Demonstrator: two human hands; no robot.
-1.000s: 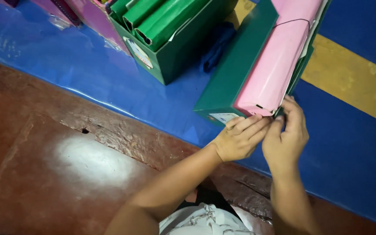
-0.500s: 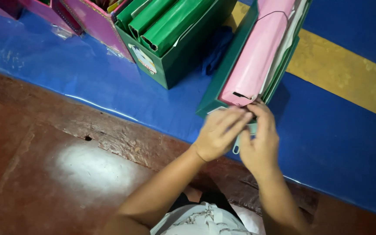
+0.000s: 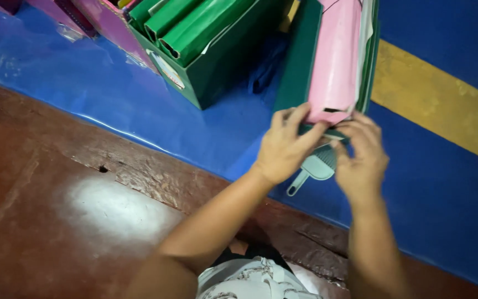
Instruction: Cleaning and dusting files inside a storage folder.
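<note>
Hands meet at the near end of a pink roll (image 3: pixel 336 61) in a green box (image 3: pixel 300 66). Left hand (image 3: pixel 283 147) fingers pinch the roll; right hand (image 3: pixel 360 158) fingers curl on the box edge above a small brush (image 3: pixel 313 169).

Light falls from above me, fairly bright and warm. It throws a broad, soft-edged white glare patch on the polished red floor (image 3: pixel 114 207) at about eight o'clock, and a thin bright line runs along the edge of the blue mat (image 3: pixel 139 111). My left hand (image 3: pixel 286 147) and right hand (image 3: pixel 360 160) are slightly smeared by motion; my fingers (image 3: pixel 297 116) lack crisp outlines. A dark shadow sits between the green box (image 3: pixel 222 61) and the pink folder (image 3: pixel 336 61) near twelve o'clock. My forearms at six o'clock look soft and out of focus. Colours are saturated, and the corners are a little dimmer.
</note>
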